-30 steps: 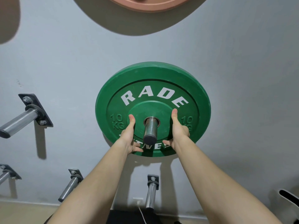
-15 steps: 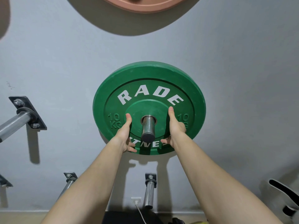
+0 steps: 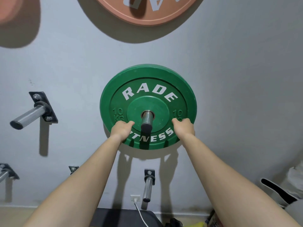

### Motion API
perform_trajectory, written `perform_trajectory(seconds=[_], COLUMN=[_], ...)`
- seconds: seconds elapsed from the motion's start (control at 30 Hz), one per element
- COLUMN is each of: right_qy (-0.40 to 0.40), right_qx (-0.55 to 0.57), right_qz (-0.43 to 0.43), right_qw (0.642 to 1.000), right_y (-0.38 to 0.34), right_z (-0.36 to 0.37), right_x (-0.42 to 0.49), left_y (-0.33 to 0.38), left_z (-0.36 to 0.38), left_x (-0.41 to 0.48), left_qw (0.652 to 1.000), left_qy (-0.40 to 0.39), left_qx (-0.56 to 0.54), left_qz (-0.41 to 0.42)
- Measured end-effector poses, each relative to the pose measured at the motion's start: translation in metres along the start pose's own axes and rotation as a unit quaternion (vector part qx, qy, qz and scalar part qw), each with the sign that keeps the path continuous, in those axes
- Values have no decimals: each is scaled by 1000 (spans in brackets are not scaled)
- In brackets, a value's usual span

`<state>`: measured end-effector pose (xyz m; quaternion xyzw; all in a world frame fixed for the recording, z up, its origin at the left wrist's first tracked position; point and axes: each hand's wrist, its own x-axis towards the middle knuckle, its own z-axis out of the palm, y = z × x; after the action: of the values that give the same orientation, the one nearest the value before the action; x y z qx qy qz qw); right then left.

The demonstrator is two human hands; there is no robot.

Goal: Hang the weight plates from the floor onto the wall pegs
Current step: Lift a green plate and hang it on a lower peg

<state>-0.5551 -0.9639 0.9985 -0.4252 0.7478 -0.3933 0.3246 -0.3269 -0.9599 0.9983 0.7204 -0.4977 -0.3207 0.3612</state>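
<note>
A green 10 kg weight plate (image 3: 147, 84) marked RADE FITNESS hangs on a steel wall peg (image 3: 146, 122), which passes through its centre hole and sticks out toward me. The plate sits close to the grey wall. My left hand (image 3: 122, 130) grips the plate's lower left part, thumb lying across the face toward the hub. My right hand (image 3: 183, 127) grips the lower right part over the 10 KG mark. The fingers of both hands are hidden behind the hands.
A large pink plate (image 3: 147, 10) hangs above, and another pink plate (image 3: 13, 12) shows at the top left. Empty pegs stick out at the left (image 3: 31, 114), below the green plate (image 3: 148, 185) and at the lower left (image 3: 6, 173). A wall socket with a white cable (image 3: 135, 198) sits near the floor.
Both hands have slid down and apart, from beside the hub to the plate's lower part. The view has pulled back and up, and the plate looks nearer the wall.
</note>
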Motion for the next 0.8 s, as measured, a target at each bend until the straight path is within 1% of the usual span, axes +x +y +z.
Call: perform_trajectory(seconds=[0.1, 0.3, 0.37, 0.6, 0.8], right_qy=[-16, -52, -59, -93, -90], right_qx=[-46, -122, -140, -162, -190], right_qz=[-45, -134, -156, -183, -209], right_qw=[998, 982, 976, 965, 955], right_y=[9, 36, 44, 57, 62], right_z=[-25, -78, -96, -135, -144], right_x=[-20, -74, -94, -165, -227], left_y=[6, 10, 10, 7, 3], left_z=[-6, -5, -5, -25, -51], left_x=[-37, -137, -170, -269, -328], left_qw=[997, 982, 978, 973, 962], left_qy=[21, 51, 60, 34, 66], left_qx=[62, 159, 177, 209, 244], left_qz=[45, 89, 97, 95, 106])
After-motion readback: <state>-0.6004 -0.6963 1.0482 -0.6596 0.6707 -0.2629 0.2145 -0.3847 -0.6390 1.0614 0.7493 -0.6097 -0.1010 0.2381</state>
